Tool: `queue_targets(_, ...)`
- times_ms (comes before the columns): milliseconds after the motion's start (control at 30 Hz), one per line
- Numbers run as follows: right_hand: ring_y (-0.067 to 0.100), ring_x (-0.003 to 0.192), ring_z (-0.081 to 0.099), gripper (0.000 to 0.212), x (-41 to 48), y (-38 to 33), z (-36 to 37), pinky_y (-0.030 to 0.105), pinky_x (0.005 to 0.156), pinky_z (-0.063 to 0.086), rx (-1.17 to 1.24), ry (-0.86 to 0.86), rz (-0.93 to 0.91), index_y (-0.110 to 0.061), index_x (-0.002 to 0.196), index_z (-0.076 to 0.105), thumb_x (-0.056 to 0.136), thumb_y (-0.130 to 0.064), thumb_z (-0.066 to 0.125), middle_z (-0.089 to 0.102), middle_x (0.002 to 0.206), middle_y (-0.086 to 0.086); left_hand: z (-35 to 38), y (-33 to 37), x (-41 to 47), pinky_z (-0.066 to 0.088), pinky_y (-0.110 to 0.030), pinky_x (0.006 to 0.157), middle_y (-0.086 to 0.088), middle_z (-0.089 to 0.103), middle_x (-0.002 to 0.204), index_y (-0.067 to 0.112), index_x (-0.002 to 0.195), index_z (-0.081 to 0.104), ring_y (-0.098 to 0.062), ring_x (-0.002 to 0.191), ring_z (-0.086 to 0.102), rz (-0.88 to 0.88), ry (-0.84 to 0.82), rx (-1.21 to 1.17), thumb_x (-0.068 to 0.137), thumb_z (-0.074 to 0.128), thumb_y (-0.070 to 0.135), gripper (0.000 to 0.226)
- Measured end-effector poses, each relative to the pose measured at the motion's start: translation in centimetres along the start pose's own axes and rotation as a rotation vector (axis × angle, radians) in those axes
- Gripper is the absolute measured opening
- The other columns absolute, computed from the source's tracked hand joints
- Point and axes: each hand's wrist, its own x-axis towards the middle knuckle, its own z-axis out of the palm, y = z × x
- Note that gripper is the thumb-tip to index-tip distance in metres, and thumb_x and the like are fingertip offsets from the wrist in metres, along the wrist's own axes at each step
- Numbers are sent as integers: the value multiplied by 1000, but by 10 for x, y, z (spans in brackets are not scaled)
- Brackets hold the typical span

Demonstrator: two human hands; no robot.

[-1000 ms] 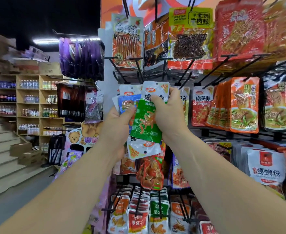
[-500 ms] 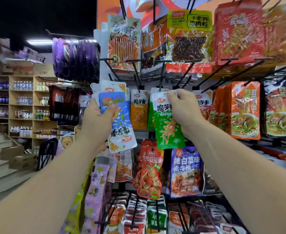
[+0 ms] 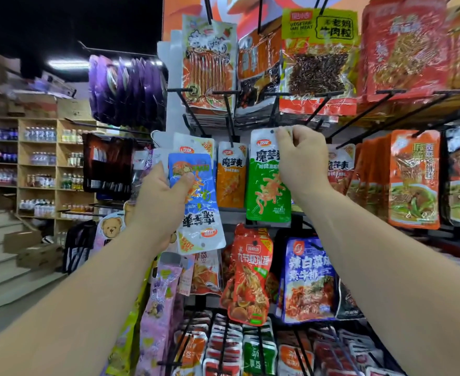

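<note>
Pinching the white top of a flat, glossy green pouch, our right hand holds it under the black hooks. Our left hand grips a crinkly blue pouch, upside down, fingers curled round it.

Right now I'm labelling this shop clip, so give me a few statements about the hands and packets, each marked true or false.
1. The right hand pinches the top of the green packet. True.
2. The left hand holds a red packet. False: it holds a blue packet, whose print reads upside down.
3. An orange packet hangs on a hook just left of the green packet. True.
4. The purple packets hang below the blue packet. False: they hang higher up, to its left.
</note>
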Motion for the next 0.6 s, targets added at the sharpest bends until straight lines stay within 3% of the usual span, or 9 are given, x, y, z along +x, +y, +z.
queue_targets(100,11,55,25,49,0,-7,0,33,54,20,23,37,-46,-18,62,31,105,-26,53,29,58,-3,0,-1,0,64,-35,66,-3,78,103,23,108,63,-22,89,78,6,-10,9,107,56,10,15)
queue_targets(433,11,47,21,51,15,-22,-3,31,50,19,-100,87,-45,-17,56,31,100,-20,57,26,50,-4,0,-1,-1,64,-49,79,-4,79,105,26,105,64,-28,98,77,5,-23,7,107,55,10,19)
queue_targets(600,11,45,17,50,14,-26,-6,29,51,19,-84,58,-33,-17,54,32,96,-17,60,21,46,-8,2,0,-2,65,-46,74,-5,79,106,25,106,64,-28,96,78,-6,-26,5,108,55,10,18)
